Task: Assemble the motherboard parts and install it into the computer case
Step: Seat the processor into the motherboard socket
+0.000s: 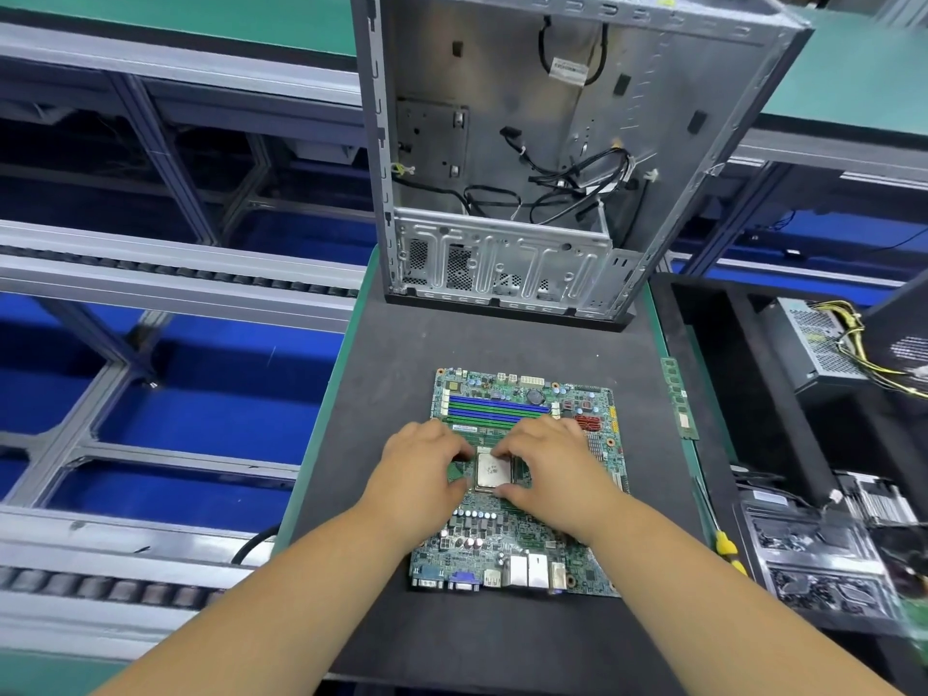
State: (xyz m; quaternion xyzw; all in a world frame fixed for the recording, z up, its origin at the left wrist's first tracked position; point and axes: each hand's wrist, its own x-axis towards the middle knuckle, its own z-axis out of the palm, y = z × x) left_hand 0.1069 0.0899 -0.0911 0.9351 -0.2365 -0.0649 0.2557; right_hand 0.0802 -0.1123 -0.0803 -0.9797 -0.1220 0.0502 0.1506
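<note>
Lying flat on a dark foam mat (381,354) at the centre of the frame, the green motherboard (517,535) runs its long axis from the bottom edge toward the top, its metal rear ports at the near end and its blue and green memory slots (494,411) crosswise at the far end. On its middle sits a square, silvery processor (493,470). The left hand (419,467) and right hand (552,464) flank it, their curled fingers (504,490) pinching its edges from both sides. Above, in the upper centre, an open computer case (552,143) of bare grey sheet metal stands upright on the bench (311,444), loose black cables hanging inside. A slim green memory stick (680,399) lies lengthwise at the mat's right edge.
</note>
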